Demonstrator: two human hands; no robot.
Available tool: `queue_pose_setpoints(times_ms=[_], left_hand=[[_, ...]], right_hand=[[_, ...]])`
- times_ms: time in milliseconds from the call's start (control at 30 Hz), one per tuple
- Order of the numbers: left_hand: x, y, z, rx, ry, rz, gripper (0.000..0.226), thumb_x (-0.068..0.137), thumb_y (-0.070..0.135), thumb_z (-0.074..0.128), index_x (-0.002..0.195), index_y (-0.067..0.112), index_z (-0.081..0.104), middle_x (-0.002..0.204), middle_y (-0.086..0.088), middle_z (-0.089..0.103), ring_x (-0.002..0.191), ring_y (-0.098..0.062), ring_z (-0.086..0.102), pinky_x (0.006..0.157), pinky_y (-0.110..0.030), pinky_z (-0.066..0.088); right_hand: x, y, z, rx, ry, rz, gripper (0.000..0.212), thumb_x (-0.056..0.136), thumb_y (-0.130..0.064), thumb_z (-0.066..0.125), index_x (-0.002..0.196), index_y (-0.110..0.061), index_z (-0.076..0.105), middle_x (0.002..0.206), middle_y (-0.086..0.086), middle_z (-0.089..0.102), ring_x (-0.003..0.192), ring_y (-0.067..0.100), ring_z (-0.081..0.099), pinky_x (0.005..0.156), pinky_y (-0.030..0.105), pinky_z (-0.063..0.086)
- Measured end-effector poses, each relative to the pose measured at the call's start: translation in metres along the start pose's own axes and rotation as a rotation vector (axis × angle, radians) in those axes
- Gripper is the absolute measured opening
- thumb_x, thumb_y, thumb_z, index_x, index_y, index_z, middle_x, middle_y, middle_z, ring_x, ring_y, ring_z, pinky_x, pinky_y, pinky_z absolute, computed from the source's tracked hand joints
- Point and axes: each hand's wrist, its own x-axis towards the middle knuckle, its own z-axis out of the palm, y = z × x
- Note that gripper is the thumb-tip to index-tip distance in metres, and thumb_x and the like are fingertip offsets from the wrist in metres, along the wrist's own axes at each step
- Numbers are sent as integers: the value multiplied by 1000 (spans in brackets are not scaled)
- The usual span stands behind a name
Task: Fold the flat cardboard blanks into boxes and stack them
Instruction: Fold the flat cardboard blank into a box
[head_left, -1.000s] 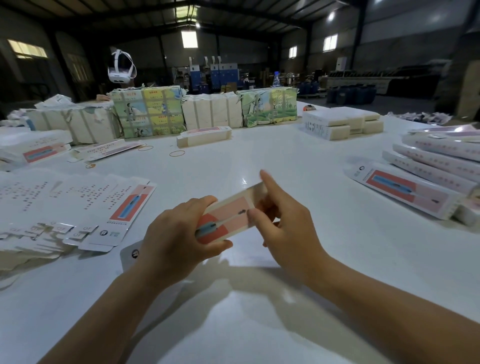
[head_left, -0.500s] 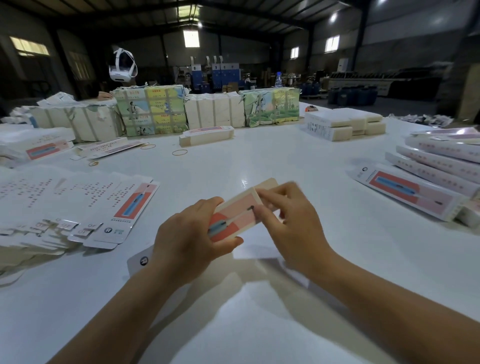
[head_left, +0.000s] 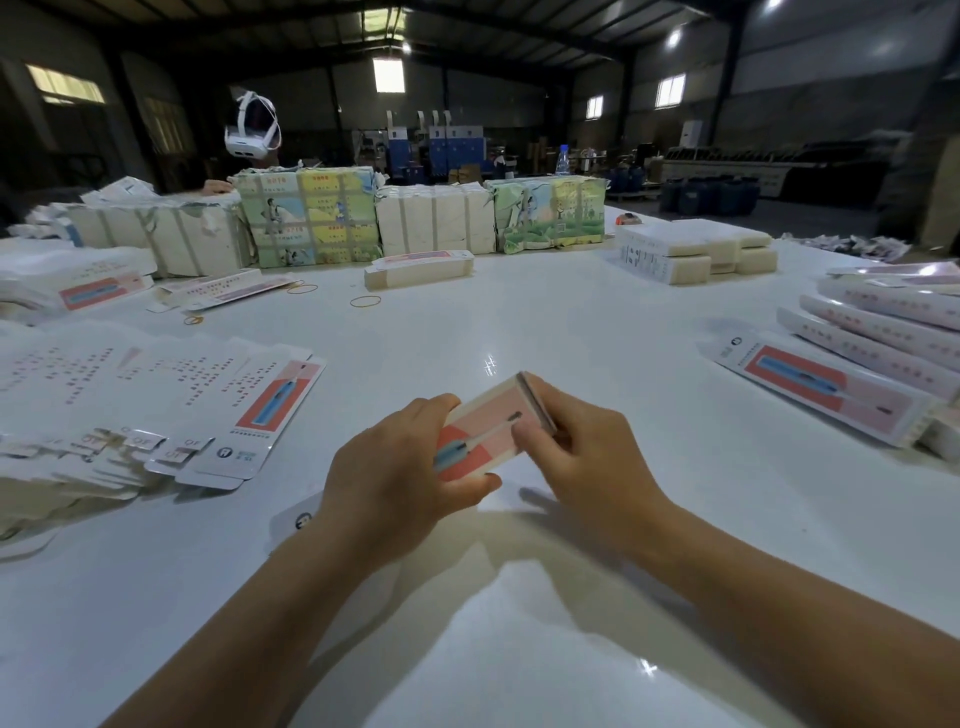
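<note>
The box (head_left: 488, 428) sits at the centre of the frame, held just above the white table (head_left: 597, 343) between both your hands, its pink face with the blue-and-white print turned up. You appear to be closing its far end: the flap at the upper right end looks nearly tucked, so the step in hand is finishing this one box. Your next move likely calls for pressing that end flap fully home, then setting the box with the folded boxes (head_left: 883, 332) stacked at the right edge of the frame. Your left hand (head_left: 400, 467) wraps the near half, thumb below and fingers curled over the top, gripping it firmly. Your right hand (head_left: 587, 457) pinches the far end, thumb on the printed face and fingers bent around the end flap; how tightly they press there is not clear. Flat blanks (head_left: 260, 415) lie fanned at the left of the frame, and wrapped bundles (head_left: 311, 218) line the upper middle.
</note>
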Motion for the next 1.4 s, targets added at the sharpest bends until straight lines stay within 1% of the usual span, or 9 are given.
queue_pose_setpoints(times_ms=[67,133,300,467,667,933,1100,1267,1400], left_hand=[[0,0,3,59,32,1,76,67,71,49,127,25,45,118,7,59,85,-11,57,66,-10,39],[-1,-2,4,81,67,4,70,72,64,60,127,23,47,116,4,60,87,-14,60,69,-15,42],[-3,-5,1,105,113,12,71,72,61,63,128,20,48,114,0,62,85,-18,62,70,-25,50],[-3,-2,-1,120,119,38,70,72,56,68,127,16,51,111,-3,64,85,-20,63,70,-29,51],[-3,5,-4,104,143,64,68,68,53,63,120,10,59,106,-9,68,78,-25,67,66,-33,52],[-4,9,-5,152,119,65,69,67,53,69,118,7,60,101,-12,69,69,-26,67,61,-36,54],[-3,11,-4,178,122,73,69,64,53,62,113,4,61,94,-13,69,63,-26,66,55,-34,54],[-2,14,-3,211,129,53,68,63,52,66,108,2,63,89,-13,69,62,-27,66,53,-33,53],[-4,18,0,228,126,33,67,57,44,84,105,2,64,85,-12,69,57,-26,64,49,-32,53]], right_hand=[[-4,0,7,-230,-11,-95,34,97,-18,48,130,-12,54,91,-12,62,78,0,55,67,6,37],[-6,-1,9,-200,-15,-91,41,98,-24,47,138,-14,47,99,-12,64,83,-2,57,71,7,39],[4,-7,2,475,-34,231,32,98,-33,47,92,-18,75,87,2,73,87,14,67,78,21,56],[5,-10,-3,652,-12,253,23,93,-9,57,107,-23,70,100,-7,74,97,13,68,82,22,55],[4,-14,-7,672,-18,154,43,97,-11,51,86,-44,75,95,-6,75,92,12,70,77,17,53],[1,-10,-5,356,-7,67,45,97,-4,42,84,-36,72,86,2,71,85,27,63,81,34,53],[-5,-12,-3,131,3,-7,30,88,-9,35,96,-10,63,74,10,63,54,15,43,53,22,38],[-7,-11,3,-51,14,-36,23,98,-10,41,114,-4,57,66,-12,50,60,2,48,57,11,34],[-11,-14,7,-66,-5,3,32,100,-11,37,129,-7,50,81,-15,50,67,-5,50,65,7,36]])
